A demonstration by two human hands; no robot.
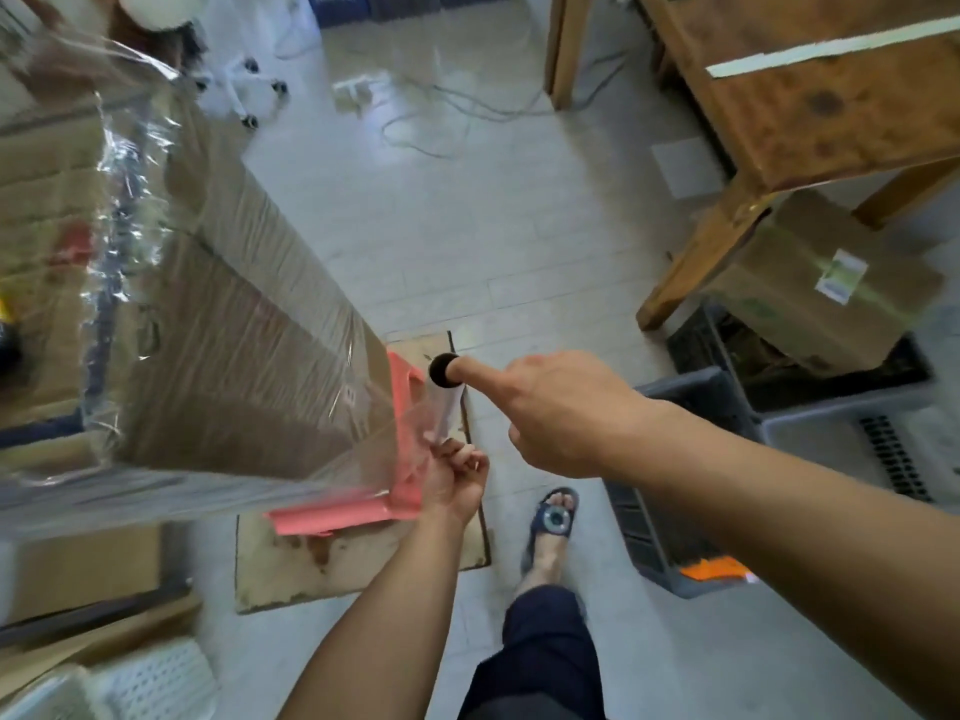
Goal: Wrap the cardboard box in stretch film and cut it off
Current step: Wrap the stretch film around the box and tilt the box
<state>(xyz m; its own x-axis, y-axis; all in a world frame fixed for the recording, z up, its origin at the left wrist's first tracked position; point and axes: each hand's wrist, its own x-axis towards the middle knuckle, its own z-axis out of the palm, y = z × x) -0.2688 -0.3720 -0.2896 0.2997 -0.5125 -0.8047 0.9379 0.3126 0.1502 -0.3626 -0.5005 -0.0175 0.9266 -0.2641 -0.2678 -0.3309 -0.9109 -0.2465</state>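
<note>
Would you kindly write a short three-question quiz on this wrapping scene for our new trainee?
1. True or false: stretch film already covers the cardboard box.
2. Which hand has a finger inside the top of the film roll: A) left hand, B) right hand?
3. What colour is the sheet lying on the floor under the roll?

Key: 1 true; 2 B; 3 pink.

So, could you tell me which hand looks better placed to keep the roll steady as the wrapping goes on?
Probably the left hand: it grips the lower end of the stretch film roll beside the cardboard box. The right hand only has one finger in the top of the core.
</note>
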